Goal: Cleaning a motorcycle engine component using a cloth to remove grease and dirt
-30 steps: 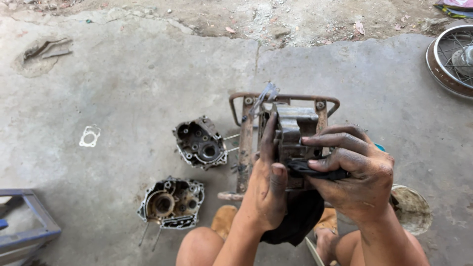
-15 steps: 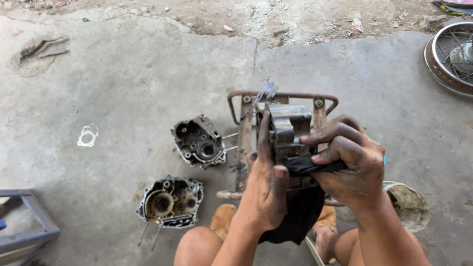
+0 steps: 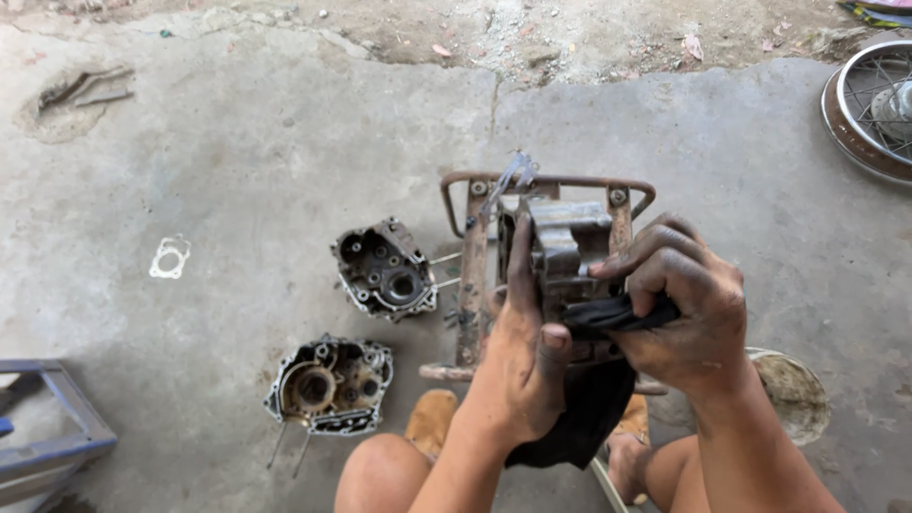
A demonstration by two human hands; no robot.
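Note:
My left hand (image 3: 521, 356) grips a grey metal engine part (image 3: 565, 249) from the left side, fingers stretched up along it. My right hand (image 3: 686, 309) presses a black rag (image 3: 608, 316) against the part's lower face; the rag hangs down between my knees. Both hands are smeared with dark grease. The part is held above a rusty metal frame (image 3: 473, 275) on the concrete floor. A bent strip of metal sticks up from the part's top left.
Two open engine case halves lie on the floor to the left, one (image 3: 385, 271) near the frame and one (image 3: 330, 385) closer to my knee. A white gasket (image 3: 171, 256) lies farther left. A spoked wheel (image 3: 874, 109) is at top right, a blue stand (image 3: 52, 437) at bottom left, a dirty bowl (image 3: 793, 394) at right.
My right hand with the rag has shifted slightly along the lower face of the part. The left hand keeps its grip; the view has moved a little.

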